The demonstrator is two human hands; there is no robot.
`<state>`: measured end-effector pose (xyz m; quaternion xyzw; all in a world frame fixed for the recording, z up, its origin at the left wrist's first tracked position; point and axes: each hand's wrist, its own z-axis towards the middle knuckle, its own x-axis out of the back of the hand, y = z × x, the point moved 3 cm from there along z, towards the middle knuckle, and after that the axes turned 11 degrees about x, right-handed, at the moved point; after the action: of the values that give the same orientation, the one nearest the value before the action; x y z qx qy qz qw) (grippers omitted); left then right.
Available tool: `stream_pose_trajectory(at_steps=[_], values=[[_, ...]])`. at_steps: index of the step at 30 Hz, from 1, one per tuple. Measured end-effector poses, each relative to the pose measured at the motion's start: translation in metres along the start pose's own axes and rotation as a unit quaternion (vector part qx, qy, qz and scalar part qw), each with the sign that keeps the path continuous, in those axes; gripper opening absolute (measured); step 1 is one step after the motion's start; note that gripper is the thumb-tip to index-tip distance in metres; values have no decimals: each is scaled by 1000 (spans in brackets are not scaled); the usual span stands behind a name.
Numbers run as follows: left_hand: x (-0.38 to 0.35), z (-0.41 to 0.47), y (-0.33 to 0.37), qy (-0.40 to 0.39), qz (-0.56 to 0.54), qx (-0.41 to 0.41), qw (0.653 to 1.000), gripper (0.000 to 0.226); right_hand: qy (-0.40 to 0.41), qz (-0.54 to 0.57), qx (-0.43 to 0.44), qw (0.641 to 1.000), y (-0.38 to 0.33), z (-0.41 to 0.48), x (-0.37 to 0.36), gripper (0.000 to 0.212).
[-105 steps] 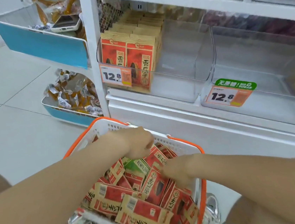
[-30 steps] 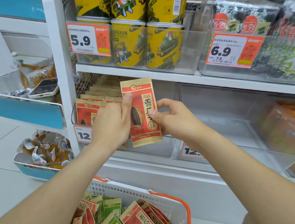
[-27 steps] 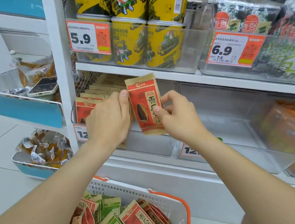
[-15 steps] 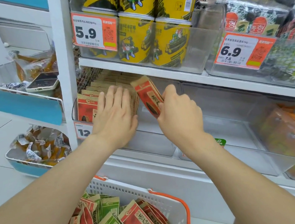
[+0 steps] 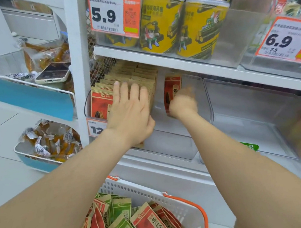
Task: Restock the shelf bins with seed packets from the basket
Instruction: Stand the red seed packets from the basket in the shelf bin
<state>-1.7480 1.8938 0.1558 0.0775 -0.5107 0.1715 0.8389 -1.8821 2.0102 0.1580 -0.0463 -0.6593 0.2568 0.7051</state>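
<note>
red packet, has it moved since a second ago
Yes. The red packet went from in front of the stocked row back into the clear bin, right of that row.

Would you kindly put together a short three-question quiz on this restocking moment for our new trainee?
1. True or false: the left hand lies with straight fingers against the row of packets standing in the clear bin.
2. What does the right hand hold inside that bin? A) a yellow can B) a red seed packet C) a phone
3. In one word, what colour are the handles of the basket?

Key: 1 true; 2 B; 3 orange.
</note>
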Motion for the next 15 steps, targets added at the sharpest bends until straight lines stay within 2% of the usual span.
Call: stream_pose_trajectory(at_steps=[4,8,10,12,15], values=[[-2,1,-2,5,-15,-8,1000,70,31,28,-46,998,2,34,-7,71],[-4,2,-1,8,-19,-10,1000,70,70,67,-82,992,15,48,-22,37],[-5,2,-1,9,-18,-9,1000,71,84,100,-80,988,17,53,-26,27],[-4,2,-1,8,-17,-9,1000,70,86,143,-63,984,14,55,-29,29],[-4,2,-1,8,-16,-8,1000,69,76,212,-34,974,7,55,-32,43]])
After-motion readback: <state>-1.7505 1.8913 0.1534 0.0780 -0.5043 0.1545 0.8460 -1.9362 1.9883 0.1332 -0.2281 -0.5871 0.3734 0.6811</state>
